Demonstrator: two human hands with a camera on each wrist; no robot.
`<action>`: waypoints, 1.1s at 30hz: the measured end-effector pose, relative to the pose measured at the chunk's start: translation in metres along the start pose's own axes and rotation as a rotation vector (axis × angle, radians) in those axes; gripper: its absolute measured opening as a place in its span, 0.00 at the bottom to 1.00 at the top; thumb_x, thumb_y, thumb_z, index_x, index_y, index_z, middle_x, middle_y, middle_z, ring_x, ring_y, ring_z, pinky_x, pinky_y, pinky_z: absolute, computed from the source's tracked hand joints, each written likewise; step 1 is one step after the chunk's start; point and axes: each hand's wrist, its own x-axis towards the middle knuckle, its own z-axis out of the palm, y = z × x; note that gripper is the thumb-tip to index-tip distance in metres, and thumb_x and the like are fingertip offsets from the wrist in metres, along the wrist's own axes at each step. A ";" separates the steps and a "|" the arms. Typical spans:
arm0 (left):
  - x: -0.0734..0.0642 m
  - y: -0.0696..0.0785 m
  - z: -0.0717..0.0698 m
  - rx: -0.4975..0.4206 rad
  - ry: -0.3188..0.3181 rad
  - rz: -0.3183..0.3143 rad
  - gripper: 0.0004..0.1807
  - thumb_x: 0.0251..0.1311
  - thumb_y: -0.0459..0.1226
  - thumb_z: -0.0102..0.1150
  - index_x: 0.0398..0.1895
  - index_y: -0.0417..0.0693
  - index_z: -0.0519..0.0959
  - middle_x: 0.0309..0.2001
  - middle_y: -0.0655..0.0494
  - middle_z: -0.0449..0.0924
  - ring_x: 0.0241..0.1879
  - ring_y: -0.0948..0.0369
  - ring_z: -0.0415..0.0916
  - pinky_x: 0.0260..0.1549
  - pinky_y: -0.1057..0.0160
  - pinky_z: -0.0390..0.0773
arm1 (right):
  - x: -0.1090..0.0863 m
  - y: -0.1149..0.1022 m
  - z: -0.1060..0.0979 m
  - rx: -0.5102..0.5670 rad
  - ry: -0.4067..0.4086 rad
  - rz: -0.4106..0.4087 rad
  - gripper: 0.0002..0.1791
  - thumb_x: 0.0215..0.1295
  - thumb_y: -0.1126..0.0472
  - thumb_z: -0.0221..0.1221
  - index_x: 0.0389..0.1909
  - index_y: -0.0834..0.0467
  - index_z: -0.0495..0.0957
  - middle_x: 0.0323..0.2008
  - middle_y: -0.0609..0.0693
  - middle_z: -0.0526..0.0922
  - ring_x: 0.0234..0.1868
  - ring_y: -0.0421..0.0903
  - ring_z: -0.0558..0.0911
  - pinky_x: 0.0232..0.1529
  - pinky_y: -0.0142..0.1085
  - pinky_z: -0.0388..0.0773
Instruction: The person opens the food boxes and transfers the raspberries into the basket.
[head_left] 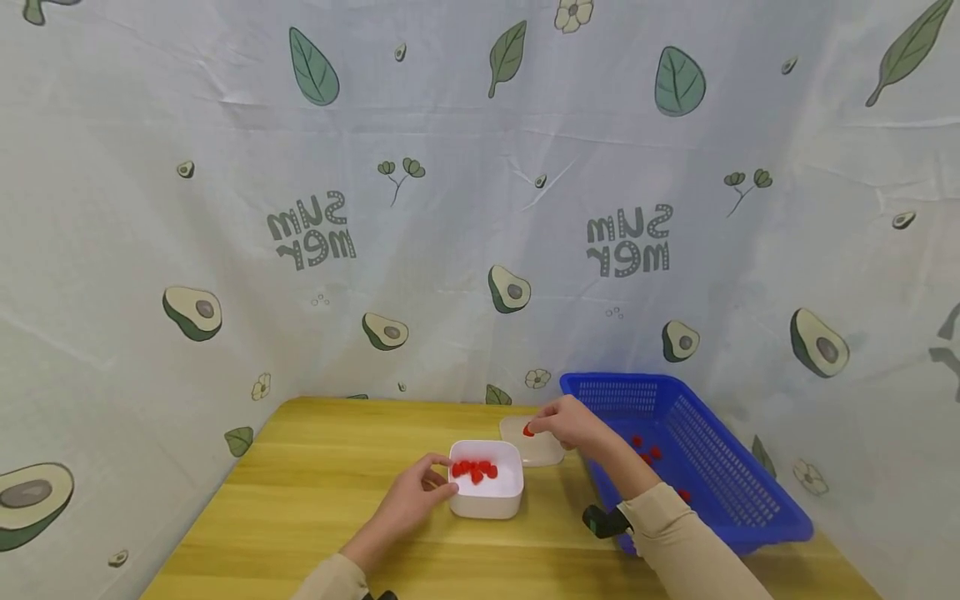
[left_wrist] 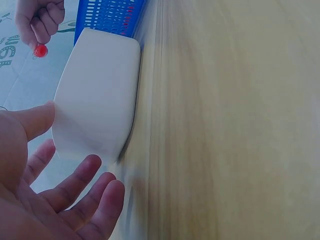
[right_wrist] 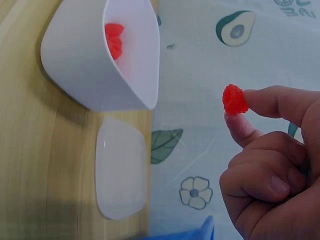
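Note:
Between thumb and index finger, my right hand (head_left: 572, 422) pinches a red raspberry (right_wrist: 234, 99), its other fingers curled in. In the head view that hand is over a pale lid (head_left: 542, 452), between the white box and the blue basket. My left hand (head_left: 411, 497) lies at the left side of the white box (head_left: 487, 505), thumb and fingertips by its rim, the fingers spread and relaxed. Several red raspberries (head_left: 477, 477) lie on the floor of the box, grouped toward its left. The left wrist view shows the box's outer wall (left_wrist: 97, 90) beside the left thumb.
A blue plastic basket (head_left: 720, 450) with slotted walls stands on the right, with several red raspberries (head_left: 656, 452) in it. All stand on a yellow wood-grain table (head_left: 337, 450). Behind hangs a pale curtain (head_left: 450, 225) printed with avocados and leaves.

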 end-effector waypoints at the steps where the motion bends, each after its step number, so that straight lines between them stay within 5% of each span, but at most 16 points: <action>1: -0.001 -0.001 0.000 -0.001 -0.002 -0.005 0.23 0.63 0.46 0.67 0.59 0.53 0.76 0.43 0.55 0.82 0.41 0.57 0.76 0.42 0.56 0.80 | 0.000 0.002 -0.002 -0.008 0.004 0.001 0.07 0.62 0.59 0.66 0.35 0.57 0.89 0.15 0.44 0.59 0.12 0.41 0.54 0.16 0.31 0.56; 7: -0.004 -0.002 0.001 0.010 0.000 0.006 0.23 0.63 0.45 0.67 0.59 0.51 0.76 0.43 0.54 0.82 0.41 0.57 0.77 0.40 0.56 0.79 | -0.002 0.014 -0.019 -0.002 0.010 -0.005 0.09 0.63 0.59 0.64 0.38 0.58 0.89 0.24 0.44 0.75 0.13 0.40 0.54 0.16 0.31 0.55; 14: -0.004 0.001 0.002 0.005 0.000 0.006 0.23 0.63 0.45 0.67 0.59 0.51 0.76 0.44 0.53 0.82 0.41 0.56 0.77 0.42 0.54 0.80 | -0.003 0.025 -0.044 -0.002 0.013 -0.008 0.11 0.63 0.58 0.65 0.41 0.61 0.88 0.12 0.43 0.59 0.12 0.39 0.54 0.16 0.31 0.56; 33: -0.002 0.002 0.001 -0.003 -0.001 -0.003 0.22 0.63 0.45 0.67 0.59 0.52 0.76 0.44 0.54 0.82 0.42 0.57 0.77 0.42 0.55 0.80 | -0.008 0.066 -0.095 -0.055 0.005 -0.004 0.13 0.64 0.60 0.64 0.42 0.67 0.86 0.11 0.41 0.58 0.12 0.38 0.56 0.18 0.33 0.58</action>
